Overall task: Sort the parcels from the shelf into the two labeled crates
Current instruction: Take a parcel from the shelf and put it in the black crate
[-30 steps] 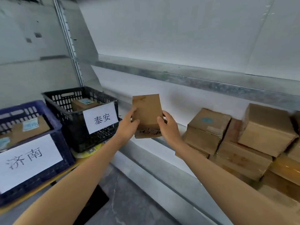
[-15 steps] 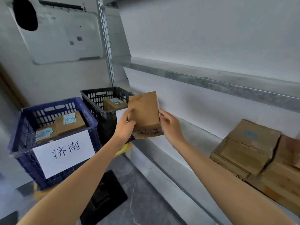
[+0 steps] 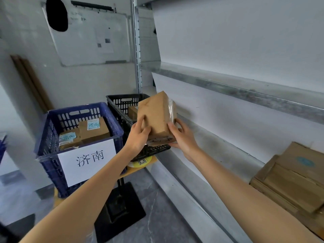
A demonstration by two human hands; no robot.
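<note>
1. Your left grip [image 3: 138, 135] and right grip [image 3: 182, 135] are both clamped on one brown parcel [image 3: 154, 116]. The left fingers curl round its left side. The right fingers curl round its right side and under its lower end.
2. The parcel is in the air, clear of the shelf [image 3: 219, 148]. It stands on end: its long axis runs near upright, with the top tipped a little away from you.
3. The black crate [image 3: 119, 102] lies directly behind and below the parcel. The blue crate [image 3: 50, 137] sits just beside the black one, off to your left. Your left arm is the nearer one to both.
4. The blue crate's paper label [image 3: 87, 161] reads 济南. The black crate's label is hidden behind the parcel and your hands. The handwriting [image 3: 160, 139] on the parcel's lower face is too blurred to read, so I cannot tell which crate it belongs in.
5. My judgement is that the black crate needs only a short push forward and down. The blue crate needs a sweep leftward, led by your left side.
6. Two sorted parcels [image 3: 93, 128] lie flat in the blue crate, so turn yours flat before you let go.
7. More stacked boxes [image 3: 289, 181] wait on the shelf at your far right.
</note>
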